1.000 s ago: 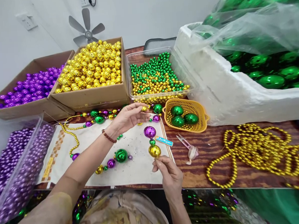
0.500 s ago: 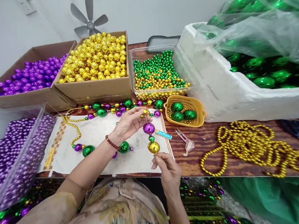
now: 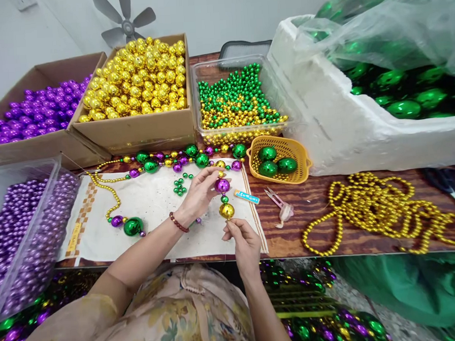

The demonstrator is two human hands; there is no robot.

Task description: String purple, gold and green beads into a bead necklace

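Note:
A short strand of shiny beads runs between my two hands, with a purple bead (image 3: 222,185), a small green bead (image 3: 224,199) and a large gold bead (image 3: 226,211). My left hand (image 3: 202,192) closes around the strand's upper end at the purple bead, a small gold bead (image 3: 221,174) just above it. Below the large gold bead, my right hand (image 3: 246,243) pinches the strand's lower end; the thread itself is hardly visible. Under my hands lies a white cloth (image 3: 160,204) with loose small green beads (image 3: 180,188) on it. My left forearm hides part of another beaded piece.
A finished-looking bead garland (image 3: 151,166) lies along the cloth's back edge. Snips (image 3: 280,206) and a blue-labelled strip (image 3: 246,196) lie to the right, near a yellow basket (image 3: 307,164) and gold bead chains (image 3: 386,213). Bead boxes (image 3: 134,132) and a foam box (image 3: 325,135) stand behind.
The small gold bead has come down the thread against the purple bead, closing the gap seen before. My left fingers have moved down onto the purple bead. The right hand keeps its pinch.

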